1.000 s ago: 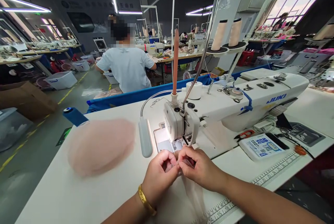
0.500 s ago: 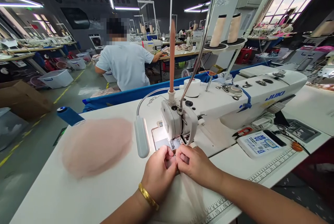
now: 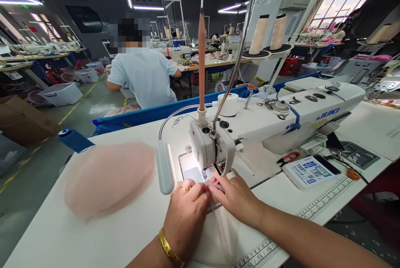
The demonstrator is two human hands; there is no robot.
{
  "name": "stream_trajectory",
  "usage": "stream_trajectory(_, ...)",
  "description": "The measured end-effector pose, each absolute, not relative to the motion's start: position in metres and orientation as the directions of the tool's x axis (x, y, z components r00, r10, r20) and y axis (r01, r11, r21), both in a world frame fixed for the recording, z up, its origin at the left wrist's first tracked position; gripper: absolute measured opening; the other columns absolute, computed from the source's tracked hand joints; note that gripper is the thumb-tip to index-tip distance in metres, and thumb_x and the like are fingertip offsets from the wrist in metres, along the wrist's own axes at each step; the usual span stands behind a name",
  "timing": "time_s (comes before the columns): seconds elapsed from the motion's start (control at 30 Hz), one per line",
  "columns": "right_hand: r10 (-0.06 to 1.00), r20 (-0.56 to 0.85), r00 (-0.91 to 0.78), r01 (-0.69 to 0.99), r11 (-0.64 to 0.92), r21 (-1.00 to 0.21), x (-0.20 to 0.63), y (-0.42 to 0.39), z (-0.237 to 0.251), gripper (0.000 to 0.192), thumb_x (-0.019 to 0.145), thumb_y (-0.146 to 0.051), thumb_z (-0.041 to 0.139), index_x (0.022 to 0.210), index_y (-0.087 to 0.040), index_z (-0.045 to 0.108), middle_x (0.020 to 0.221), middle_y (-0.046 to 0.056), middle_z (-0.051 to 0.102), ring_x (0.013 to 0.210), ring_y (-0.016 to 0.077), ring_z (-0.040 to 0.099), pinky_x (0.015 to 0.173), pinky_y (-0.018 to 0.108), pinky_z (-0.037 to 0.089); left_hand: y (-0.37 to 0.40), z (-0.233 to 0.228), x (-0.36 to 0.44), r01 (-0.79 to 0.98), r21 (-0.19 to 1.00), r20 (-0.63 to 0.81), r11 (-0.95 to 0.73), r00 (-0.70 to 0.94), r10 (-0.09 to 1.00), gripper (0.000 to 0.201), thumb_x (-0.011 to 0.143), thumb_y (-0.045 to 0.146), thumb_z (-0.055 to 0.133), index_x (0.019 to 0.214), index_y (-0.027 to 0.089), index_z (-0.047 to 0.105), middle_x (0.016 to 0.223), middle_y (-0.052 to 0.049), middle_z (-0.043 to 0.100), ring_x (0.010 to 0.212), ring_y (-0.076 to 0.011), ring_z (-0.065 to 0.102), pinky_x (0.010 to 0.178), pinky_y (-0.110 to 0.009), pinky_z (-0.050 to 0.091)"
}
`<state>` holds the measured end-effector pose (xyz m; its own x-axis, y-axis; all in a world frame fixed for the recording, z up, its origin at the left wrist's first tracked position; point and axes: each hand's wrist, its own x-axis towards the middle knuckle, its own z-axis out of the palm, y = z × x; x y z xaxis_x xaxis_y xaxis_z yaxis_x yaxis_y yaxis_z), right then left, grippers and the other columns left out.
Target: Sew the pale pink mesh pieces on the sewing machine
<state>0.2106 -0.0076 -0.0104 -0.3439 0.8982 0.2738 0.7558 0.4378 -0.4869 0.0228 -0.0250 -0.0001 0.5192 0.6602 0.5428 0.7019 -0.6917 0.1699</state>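
My left hand (image 3: 189, 207), with a gold ring and bracelet, is closed on the edge of a sheer pale fabric (image 3: 220, 234) just in front of the needle area. Beside it my right hand (image 3: 233, 191) pinches the same fabric, its fingertips close to the presser foot (image 3: 206, 173) of the white sewing machine (image 3: 203, 147). The fabric hangs down from both hands over the table's front. Fingers cover the edge being held. A pile of sheer pinkish fabric (image 3: 109, 180) lies on the table to the left.
A grey lamp (image 3: 165, 168) on a bent metal neck stands left of the needle. Red-handled snips (image 3: 289, 158) and a white box (image 3: 311, 172) lie to the right. A blue thread cone (image 3: 75, 140) is at the left edge. A co-worker (image 3: 143, 72) sits beyond the table.
My left hand has turned knuckles up over the fabric. My right fingers have moved forward, closer to the presser foot. The whole view has shifted slightly.
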Motion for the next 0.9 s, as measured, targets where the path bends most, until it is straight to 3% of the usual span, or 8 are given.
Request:
stream_trajectory(0.2,0.794,0.346,-0.5,0.675,0.608,-0.418,0.22,-0.008,-0.01,0.02,0.099,-0.009,0.051,0.094,-0.022,0.065,0.089,0.004,0.065,0.089,0.0242,0.055,0.077,0.034,0.045,-0.027,0.001,0.02,0.704,0.179,0.514,-0.687,0.528,0.675,0.029,0.102,0.01,0.046,0.086,0.021,0.067,0.092,-0.002,0.074,0.079,-0.0198,0.059,0.077,-0.038,0.046)
stream_trajectory(0.3,0.756,0.387,-0.527,0.645,0.653,-0.397,0.221,-0.008,-0.007,0.026,0.097,-0.004,0.048,0.088,-0.021,0.065,0.09,0.004,0.067,0.083,0.0217,0.054,0.076,0.033,0.044,-0.028,0.001,0.019,0.719,0.108,0.528,-0.686,0.543,0.653,0.027,0.103,0.011,0.046,0.094,0.021,0.069,0.104,-0.005,0.074,0.086,-0.0205,0.061,0.08,-0.038,0.046)
stream_trajectory(0.43,0.754,0.386,-0.532,0.641,0.656,-0.398,0.222,-0.007,-0.007,0.028,0.097,-0.004,0.048,0.094,-0.023,0.069,0.094,0.004,0.07,0.088,0.0219,0.059,0.078,0.034,0.046,-0.03,-0.002,0.017,0.704,0.012,0.53,-0.71,0.597,0.602,0.028,0.102,0.008,0.044,0.096,0.02,0.068,0.102,-0.004,0.075,0.088,-0.0199,0.063,0.081,-0.038,0.043)
stream_trajectory(0.6,0.76,0.39,-0.52,0.664,0.647,-0.375,0.225,-0.006,-0.008,0.031,0.094,-0.002,0.05,0.103,-0.024,0.07,0.106,0.005,0.072,0.098,0.0244,0.061,0.082,0.036,0.049,-0.026,-0.002,0.015,0.72,-0.008,0.521,-0.694,0.595,0.612,0.025,0.101,0.008,0.046,0.104,0.02,0.069,0.105,-0.004,0.076,0.087,-0.0208,0.063,0.081,-0.039,0.043)
stream_trajectory(0.9,0.776,0.409,-0.481,0.728,0.613,-0.308,0.22,-0.001,-0.007,0.03,0.094,-0.006,0.05,0.106,-0.021,0.072,0.105,0.009,0.074,0.099,0.0293,0.062,0.079,0.039,0.052,-0.018,-0.003,0.017,0.748,0.002,0.537,-0.664,0.559,0.632,0.021,0.097,0.011,0.053,0.108,0.018,0.07,0.11,-0.006,0.077,0.089,-0.0253,0.065,0.08,-0.041,0.046)
